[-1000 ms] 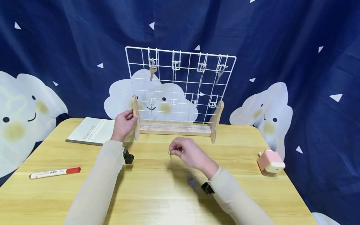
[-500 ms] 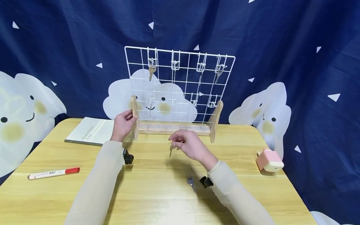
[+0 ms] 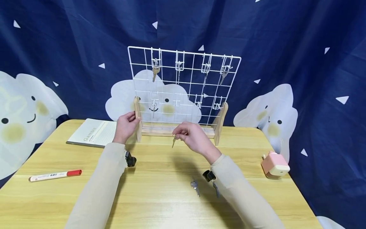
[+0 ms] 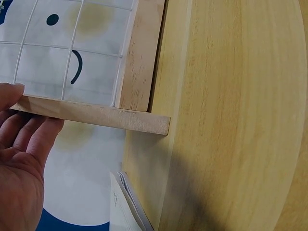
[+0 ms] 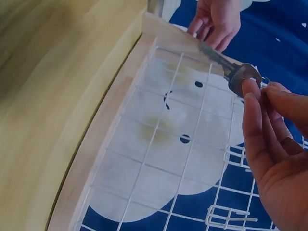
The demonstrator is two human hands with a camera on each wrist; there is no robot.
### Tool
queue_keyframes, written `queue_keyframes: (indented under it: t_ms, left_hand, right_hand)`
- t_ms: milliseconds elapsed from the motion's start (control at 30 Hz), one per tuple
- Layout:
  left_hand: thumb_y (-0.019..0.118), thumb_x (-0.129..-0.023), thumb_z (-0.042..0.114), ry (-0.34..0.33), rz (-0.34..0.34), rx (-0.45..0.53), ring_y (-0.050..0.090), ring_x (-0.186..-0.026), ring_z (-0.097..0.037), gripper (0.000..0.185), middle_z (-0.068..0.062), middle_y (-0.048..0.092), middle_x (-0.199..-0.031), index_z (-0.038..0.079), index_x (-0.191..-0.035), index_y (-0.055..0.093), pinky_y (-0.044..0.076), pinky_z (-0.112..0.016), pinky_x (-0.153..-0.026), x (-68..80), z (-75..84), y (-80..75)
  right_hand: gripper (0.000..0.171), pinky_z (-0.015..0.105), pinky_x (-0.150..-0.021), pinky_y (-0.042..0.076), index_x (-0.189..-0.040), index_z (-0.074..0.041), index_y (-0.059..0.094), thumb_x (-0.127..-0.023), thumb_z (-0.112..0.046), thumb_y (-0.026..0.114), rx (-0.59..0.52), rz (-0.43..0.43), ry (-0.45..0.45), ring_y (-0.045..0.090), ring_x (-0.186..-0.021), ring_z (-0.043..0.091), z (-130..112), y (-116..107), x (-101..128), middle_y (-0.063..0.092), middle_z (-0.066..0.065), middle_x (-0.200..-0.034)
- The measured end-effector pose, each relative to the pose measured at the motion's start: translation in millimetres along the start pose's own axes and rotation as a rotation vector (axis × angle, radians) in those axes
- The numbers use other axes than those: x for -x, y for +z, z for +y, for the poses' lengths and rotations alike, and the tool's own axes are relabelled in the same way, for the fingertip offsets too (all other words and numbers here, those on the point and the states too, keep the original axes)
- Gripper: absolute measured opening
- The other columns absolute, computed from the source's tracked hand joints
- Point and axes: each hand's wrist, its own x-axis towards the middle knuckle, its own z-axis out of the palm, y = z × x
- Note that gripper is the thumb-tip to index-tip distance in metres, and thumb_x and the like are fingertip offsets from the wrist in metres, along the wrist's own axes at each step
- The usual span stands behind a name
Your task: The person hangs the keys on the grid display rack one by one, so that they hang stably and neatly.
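A white wire grid rack point(image 3: 183, 83) stands on wooden side supports. My left hand point(image 3: 125, 127) holds its left wooden support point(image 4: 96, 114), thumb on one face and fingers on the other. With thumb and fingertips, my right hand point(image 3: 194, 136) pinches a key point(image 5: 217, 57) at its ring end, in front of the rack's lower part. The key's blade points down in the head view. Several keys hang from white hooks on the grid, among them a brass-coloured key point(image 3: 155, 73) at upper left and a grey key point(image 3: 224, 77) at upper right. Some lower-row hooks point(image 3: 217, 103) carry no key.
On the table, a silver key point(image 3: 195, 188) lies below my right hand, and another key point(image 3: 216, 190) beside my right wrist. A notebook point(image 3: 92, 133) and a red-capped marker point(image 3: 55, 175) lie at left. A pink and cream box-shaped thing point(image 3: 275, 164) stands at right.
My right hand has risen and moved forward toward the rack, carrying the key. A second key on the table has come into view beside the right wrist. The left hand stays put.
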Motion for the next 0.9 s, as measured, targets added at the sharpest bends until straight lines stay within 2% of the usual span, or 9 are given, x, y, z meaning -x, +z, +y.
queue_keyframes:
  t_ms: [367, 600, 900]
  left_hand:
    - [0.058, -0.097, 0.009, 0.002, 0.017, -0.032, 0.054, -0.123, -0.032, 0.044, -0.026, 0.056, -0.13, -0.009, -0.137, 0.051, 0.048, -0.035, -0.1, -0.3, -0.5, 1.9]
    - [0.058, -0.097, 0.008, 0.004, 0.014, -0.026, 0.053, -0.123, -0.032, 0.044, -0.027, 0.055, -0.13, -0.009, -0.137, 0.05, 0.047, -0.035, -0.1, -0.4, 1.8, 2.6]
    - [0.058, -0.097, 0.008, -0.018, 0.019, -0.012, 0.053, -0.124, -0.032, 0.043, -0.026, 0.055, -0.131, -0.009, -0.137, 0.05, 0.047, -0.034, -0.101, 0.3, 1.8, 2.5]
  right_hand:
    - [0.01, 0.021, -0.071, 0.057, -0.093, -0.003, 0.074, -0.089, 0.004, 0.068, 0.041, 0.044, 0.029, 0.067, -0.082, 0.015, 0, -1, -15, 0.069, 0.003, -0.092]
    - [0.009, 0.024, -0.07, 0.057, -0.094, -0.005, 0.075, -0.09, 0.0, 0.069, 0.088, 0.154, 0.053, 0.066, -0.082, 0.014, 0, -9, -26, 0.07, 0.002, -0.092]
    - [0.011, 0.023, -0.069, 0.056, -0.093, -0.004, 0.075, -0.089, 0.004, 0.067, 0.096, 0.275, 0.054, 0.066, -0.076, 0.013, -3, -11, -41, 0.071, 0.004, -0.088]
